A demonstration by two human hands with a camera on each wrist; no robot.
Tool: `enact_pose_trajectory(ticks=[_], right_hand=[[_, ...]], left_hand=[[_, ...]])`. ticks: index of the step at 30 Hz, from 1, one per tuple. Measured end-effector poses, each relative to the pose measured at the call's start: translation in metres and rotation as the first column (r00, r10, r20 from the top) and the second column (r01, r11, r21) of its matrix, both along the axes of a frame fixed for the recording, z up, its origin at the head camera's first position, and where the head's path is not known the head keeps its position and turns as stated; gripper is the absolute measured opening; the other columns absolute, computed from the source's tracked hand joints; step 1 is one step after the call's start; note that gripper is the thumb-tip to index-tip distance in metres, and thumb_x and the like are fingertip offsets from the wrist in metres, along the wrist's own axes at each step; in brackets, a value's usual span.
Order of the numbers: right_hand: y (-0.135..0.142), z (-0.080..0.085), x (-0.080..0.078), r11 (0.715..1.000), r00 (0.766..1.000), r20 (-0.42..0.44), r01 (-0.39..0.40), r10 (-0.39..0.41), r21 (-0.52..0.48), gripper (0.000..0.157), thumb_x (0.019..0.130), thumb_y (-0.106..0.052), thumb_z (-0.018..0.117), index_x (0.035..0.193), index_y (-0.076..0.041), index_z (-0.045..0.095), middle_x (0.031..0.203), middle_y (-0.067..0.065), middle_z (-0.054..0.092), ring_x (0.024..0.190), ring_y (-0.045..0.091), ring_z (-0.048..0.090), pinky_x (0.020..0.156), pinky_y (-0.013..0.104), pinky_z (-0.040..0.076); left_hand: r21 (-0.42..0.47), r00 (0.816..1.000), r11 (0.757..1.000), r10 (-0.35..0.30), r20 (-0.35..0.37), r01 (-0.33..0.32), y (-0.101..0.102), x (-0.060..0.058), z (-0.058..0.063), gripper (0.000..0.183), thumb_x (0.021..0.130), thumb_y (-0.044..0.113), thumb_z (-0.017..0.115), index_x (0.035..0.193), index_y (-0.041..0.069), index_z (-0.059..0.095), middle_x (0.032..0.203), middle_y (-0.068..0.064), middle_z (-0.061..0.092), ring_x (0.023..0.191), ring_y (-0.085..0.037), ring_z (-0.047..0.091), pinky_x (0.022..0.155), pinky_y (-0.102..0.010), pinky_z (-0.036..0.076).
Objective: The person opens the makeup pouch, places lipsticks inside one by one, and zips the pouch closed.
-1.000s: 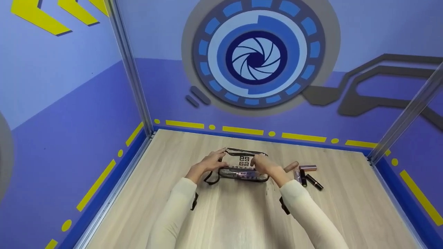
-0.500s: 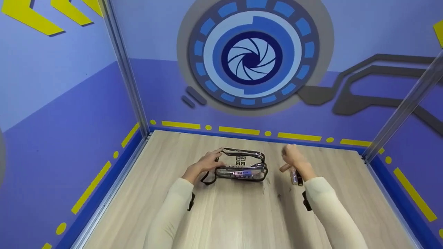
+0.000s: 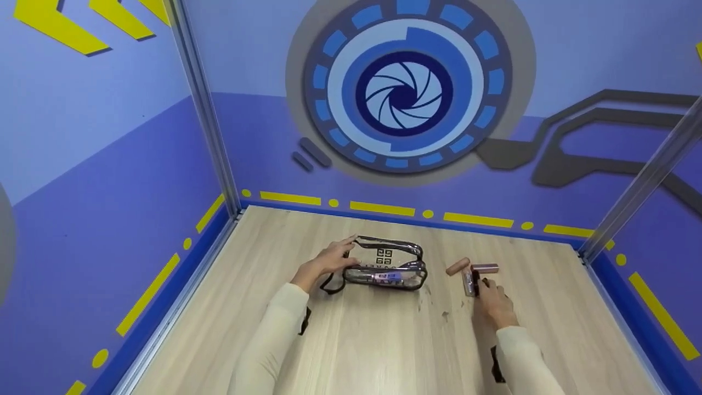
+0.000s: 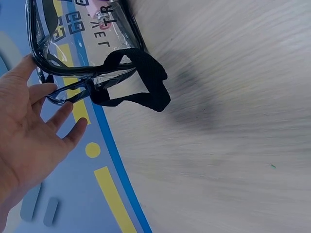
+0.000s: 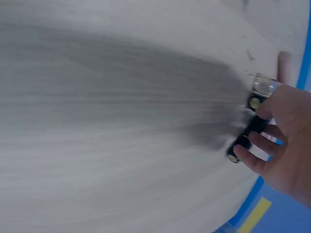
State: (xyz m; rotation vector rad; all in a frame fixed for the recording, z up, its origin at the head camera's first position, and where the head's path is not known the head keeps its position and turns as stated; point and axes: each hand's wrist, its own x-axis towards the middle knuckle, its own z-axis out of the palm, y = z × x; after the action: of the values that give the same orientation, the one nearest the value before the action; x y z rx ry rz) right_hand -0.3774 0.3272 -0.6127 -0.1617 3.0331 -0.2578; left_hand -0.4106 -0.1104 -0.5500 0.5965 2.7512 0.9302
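A clear cosmetic bag (image 3: 384, 266) with black piping lies unzipped in the middle of the table, its lid raised and pink and purple items showing inside. My left hand (image 3: 332, 259) holds its left end; in the left wrist view, thumb and fingers sit about the black-trimmed edge beside the black strap (image 4: 150, 80). To the right, my right hand (image 3: 498, 306) has its thumb and fingers about a black lipstick tube (image 5: 250, 131), partly hidden by them. Right beside it are another black tube (image 5: 254, 102) and a clear-ended tube (image 3: 468, 282).
A brown tube (image 3: 458, 266) and a rose-coloured tube (image 3: 485, 268) lie just behind the right hand. The wooden table (image 3: 373, 340) is bounded by a blue back wall (image 3: 258, 148) and side walls with metal corner posts.
My right hand has left the bag, moved right past the tubes and come down on the black lipstick tube. My left hand stays at the bag's left end.
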Motion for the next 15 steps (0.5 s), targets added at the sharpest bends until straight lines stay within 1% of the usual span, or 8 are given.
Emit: enact_pose_trajectory(ticks=[1,3,7,9,13,15], right_hand=[[0.001,-0.005,0.002,1.000,1.000,-0.011,-0.002,0.002,0.013,0.048,0.097,0.013,0.052,0.144,0.014,0.044,0.140,0.044,0.043,0.125,0.061,0.048,0.095,0.067,0.050],[0.002,-0.011,0.005,1.000,0.999,-0.042,-0.002,0.003,0.024,0.049,0.097,0.012,0.053,0.146,0.012,0.043,0.141,0.043,0.042,0.125,0.060,0.048,0.093,0.067,0.052],[0.003,-0.016,0.004,0.999,0.996,-0.091,-0.001,0.006,0.048,0.048,0.096,0.011,0.056,0.143,0.010,0.049,0.139,0.041,0.044,0.121,0.057,0.051,0.085,0.065,0.055],[0.002,-0.017,0.003,0.998,0.994,-0.113,0.008,0.000,0.065,0.041,0.095,0.010,0.057,0.136,0.010,0.055,0.133,0.039,0.050,0.116,0.054,0.055,0.080,0.062,0.058],[0.001,-0.017,0.001,0.996,0.991,-0.133,0.044,-0.034,0.075,0.021,0.095,0.003,0.063,0.113,0.014,0.066,0.110,0.034,0.063,0.102,0.048,0.064,0.075,0.058,0.059],[0.000,-0.017,0.001,0.995,0.990,-0.132,0.063,-0.053,0.072,0.019,0.095,-0.002,0.066,0.105,0.014,0.067,0.101,0.031,0.066,0.095,0.045,0.067,0.072,0.057,0.060]], left_hand=[[-0.001,1.000,1.000,0.002,0.003,-0.002,0.000,0.000,0.000,0.065,0.105,0.032,0.058,0.159,0.004,0.035,0.169,-0.009,0.029,0.152,-0.041,0.031,0.122,-0.063,0.026],[0.008,1.000,1.000,0.008,0.011,-0.008,0.000,0.001,0.000,0.066,0.105,0.032,0.059,0.160,0.006,0.033,0.168,-0.010,0.031,0.151,-0.041,0.031,0.122,-0.063,0.026],[0.013,1.000,1.000,0.013,0.026,-0.013,0.000,0.003,0.002,0.069,0.105,0.033,0.058,0.163,0.010,0.028,0.167,-0.012,0.032,0.151,-0.041,0.031,0.120,-0.063,0.028],[0.014,1.000,1.000,0.008,0.028,-0.008,0.000,0.003,0.002,0.069,0.105,0.033,0.058,0.163,0.010,0.027,0.167,-0.013,0.033,0.151,-0.041,0.032,0.120,-0.063,0.029],[0.018,1.000,1.000,0.005,0.025,-0.006,0.000,0.003,0.002,0.069,0.105,0.033,0.059,0.162,0.009,0.028,0.166,-0.013,0.033,0.151,-0.041,0.032,0.120,-0.062,0.030],[0.009,1.000,1.000,0.009,0.023,-0.009,0.000,0.003,0.002,0.069,0.105,0.034,0.058,0.162,0.008,0.030,0.167,-0.012,0.032,0.151,-0.041,0.031,0.121,-0.061,0.030]])
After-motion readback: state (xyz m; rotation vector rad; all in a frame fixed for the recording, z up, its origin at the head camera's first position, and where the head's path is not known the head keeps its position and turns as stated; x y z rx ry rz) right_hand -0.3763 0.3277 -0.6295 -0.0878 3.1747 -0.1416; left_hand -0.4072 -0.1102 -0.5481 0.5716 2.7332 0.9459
